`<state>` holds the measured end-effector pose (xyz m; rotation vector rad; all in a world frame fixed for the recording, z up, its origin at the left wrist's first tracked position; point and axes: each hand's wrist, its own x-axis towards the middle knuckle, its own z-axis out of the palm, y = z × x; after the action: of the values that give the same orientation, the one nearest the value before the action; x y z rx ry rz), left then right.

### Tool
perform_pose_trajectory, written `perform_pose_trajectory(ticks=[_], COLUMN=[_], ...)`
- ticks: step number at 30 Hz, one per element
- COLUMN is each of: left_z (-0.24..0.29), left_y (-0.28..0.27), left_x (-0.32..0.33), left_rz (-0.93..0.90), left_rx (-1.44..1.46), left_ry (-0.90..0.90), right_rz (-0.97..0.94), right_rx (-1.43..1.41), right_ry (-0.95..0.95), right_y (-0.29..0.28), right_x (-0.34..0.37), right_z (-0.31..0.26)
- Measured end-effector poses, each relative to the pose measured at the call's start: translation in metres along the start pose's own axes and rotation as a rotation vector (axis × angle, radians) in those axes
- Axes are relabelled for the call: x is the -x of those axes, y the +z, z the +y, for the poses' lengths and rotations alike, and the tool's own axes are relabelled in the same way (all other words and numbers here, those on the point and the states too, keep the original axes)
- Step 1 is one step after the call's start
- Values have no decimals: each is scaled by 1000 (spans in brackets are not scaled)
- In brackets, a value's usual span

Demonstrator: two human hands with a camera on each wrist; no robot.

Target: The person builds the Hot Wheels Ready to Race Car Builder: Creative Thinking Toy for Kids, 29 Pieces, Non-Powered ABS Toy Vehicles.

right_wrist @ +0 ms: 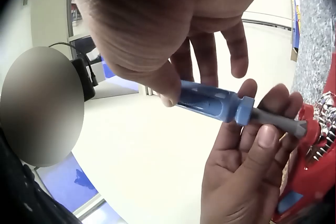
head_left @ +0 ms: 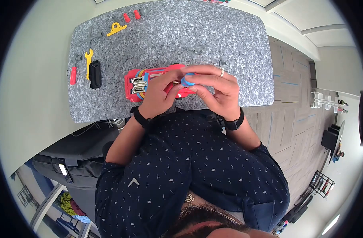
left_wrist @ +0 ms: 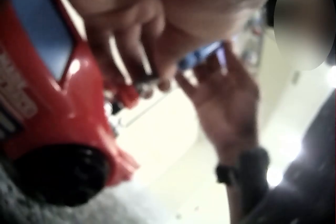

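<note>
A toy screwdriver with a blue handle (right_wrist: 205, 100) and grey shaft (right_wrist: 278, 121) is between the hands. The right hand (head_left: 219, 85) pinches the handle between thumb and fingers, its other fingers extended. Around the shaft, the left hand (right_wrist: 241, 176) has its thumb in front and fingertips behind. Beside the shaft's flared tip is a red part (right_wrist: 313, 129). Underneath both hands sits a red toy car (head_left: 129, 85) with a silver engine piece (head_left: 139, 85); the hands cover much of the car. The left wrist view is blurred, with the car's black wheel (left_wrist: 63, 174) close by.
On the speckled grey table (head_left: 229, 31) lie a red-handled screwdriver (head_left: 73, 75), yellow wrench (head_left: 88, 59), black part (head_left: 95, 74), grey cross-shaped tool (head_left: 90, 39), yellow part (head_left: 116, 29) and small red pieces (head_left: 126, 17). Grey parts (head_left: 197, 50) lie beyond the car.
</note>
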<state>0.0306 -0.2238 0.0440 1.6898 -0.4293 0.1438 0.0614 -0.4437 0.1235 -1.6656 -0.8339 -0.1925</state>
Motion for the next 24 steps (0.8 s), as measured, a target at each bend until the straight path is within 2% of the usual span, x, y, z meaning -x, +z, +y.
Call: perform_pose_trajectory(ticks=[2, 5, 11, 15, 18, 21, 24], left_z=[15, 7, 3, 10, 5, 5, 13], left_y=[4, 6, -1, -2, -1, -2, -1], left_x=[-5, -5, 2, -4, -5, -2, -6], left_rz=[43, 39, -6, -30, -25, -60, -27], left_rx=[29, 168, -12, -92, -113, -178, -165], left_ry=[30, -54, -60, 40, 29, 20, 33], right_rz=[27, 66, 26, 26, 139, -28, 0], right_rx=[35, 75, 0, 53, -54, 5, 15], right_ry=[11, 26, 71, 77, 103, 5, 23], right_y=[-1, 1, 2, 1, 13, 5, 3], right_x=[-1, -1, -2, 1, -5, -2, -4], right_z=[-2, -5, -4, -3, -11, -1, -8])
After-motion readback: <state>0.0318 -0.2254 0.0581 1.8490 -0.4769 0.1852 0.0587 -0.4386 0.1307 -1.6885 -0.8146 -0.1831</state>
